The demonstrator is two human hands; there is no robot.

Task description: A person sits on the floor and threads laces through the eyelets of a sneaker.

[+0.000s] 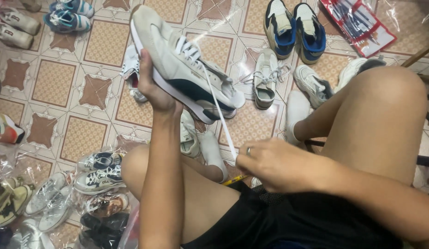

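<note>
Left hand point(154, 87): fingers clamped on a white sneaker point(182, 64), held up at upper centre of frame; right hand point(274, 163), lower centre: fingers pinched together on its white lace point(222, 122), drawn taut; blue shoes point(295, 27) upper right on tiled floor point(53, 83).

The floor point(53, 83) is laid with patterned tiles, tan squares framed in white with brown star shapes between them. Pairs of sneakers stand scattered over it, a blue-and-cream pair point(295, 27) at the far side, others wrapped in clear plastic point(62, 203) near left, and a red packet point(357, 23) lies far right
</note>
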